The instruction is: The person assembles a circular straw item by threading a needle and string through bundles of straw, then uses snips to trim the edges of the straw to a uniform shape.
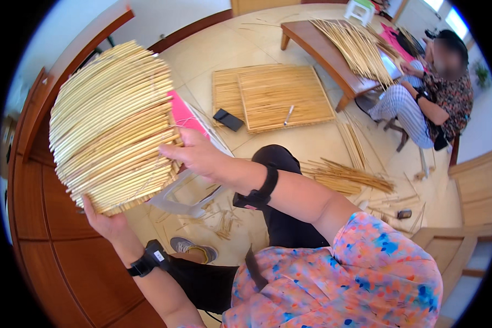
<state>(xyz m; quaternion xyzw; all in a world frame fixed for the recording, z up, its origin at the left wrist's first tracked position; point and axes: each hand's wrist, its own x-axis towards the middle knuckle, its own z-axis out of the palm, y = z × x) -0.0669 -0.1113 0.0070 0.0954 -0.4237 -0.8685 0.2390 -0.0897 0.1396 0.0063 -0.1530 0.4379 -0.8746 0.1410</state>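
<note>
A rounded mat of pale straw stalks [112, 126], laid side by side, is held up at the left. Its lower edge rests in my left hand [105, 221], with the thumb on the face and the other fingers hidden behind. My right hand [197, 153] grips the mat's right edge, thumb over the front. Thin pale thread trails from that edge beside my right fingers. Behind the mat, partly covered, is a white plastic stool [183, 205] with a pink sheet [185, 116] on top.
Two flat stalk panels [287, 98] lie on the floor with a phone [228, 119] and a white pen [288, 115]. Loose stalks [350, 175] are scattered to the right. A person [443, 93] sits by a low wooden table [306, 38] bearing more stalks. Wooden cabinetry [76, 246] stands left.
</note>
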